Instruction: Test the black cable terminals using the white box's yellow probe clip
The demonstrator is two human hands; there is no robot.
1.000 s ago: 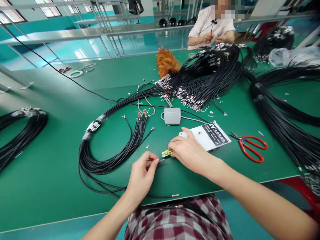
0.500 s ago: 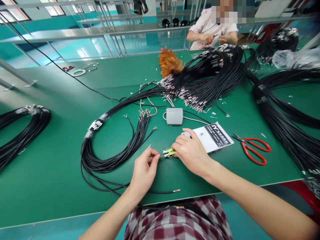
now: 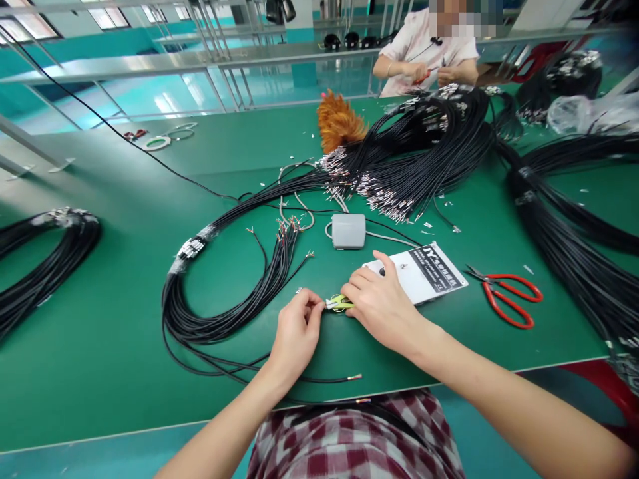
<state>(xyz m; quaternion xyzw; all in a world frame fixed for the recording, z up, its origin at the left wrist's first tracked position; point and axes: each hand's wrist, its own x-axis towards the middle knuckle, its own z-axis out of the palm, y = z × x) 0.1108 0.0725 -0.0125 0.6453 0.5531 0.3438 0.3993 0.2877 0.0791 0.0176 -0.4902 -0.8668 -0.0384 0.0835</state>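
My left hand (image 3: 301, 326) pinches the end of a black cable (image 3: 325, 305) between thumb and fingers, with its tip at the jaws of a yellow-green clip (image 3: 341, 303). Fingers of my right hand (image 3: 374, 289) close round the clip's other end, the thumb raised above a white box (image 3: 414, 271) with a black printed label. Most of the clip's rear is hidden by that hand. Left of my hands curves a taped bundle of black cables (image 3: 214, 326) with stripped, fanned-out ends. Two loose cable ends (image 3: 353, 377) with coloured wires lie below my hands, near the table edge.
Red-handled scissors (image 3: 512, 299) lie at right. Behind the white box sits a grey box (image 3: 348, 231) with cords. Large heaps of black cable (image 3: 429, 153) and an orange-brown feathery bundle (image 3: 340, 123) lie farther back. Across the table (image 3: 114, 293), a person (image 3: 424, 56) handles a red-handled tool.
My left hand has moved slightly right and up, bringing the cable end to the clip's jaws. My right hand stays at the clip, its thumb a little higher.
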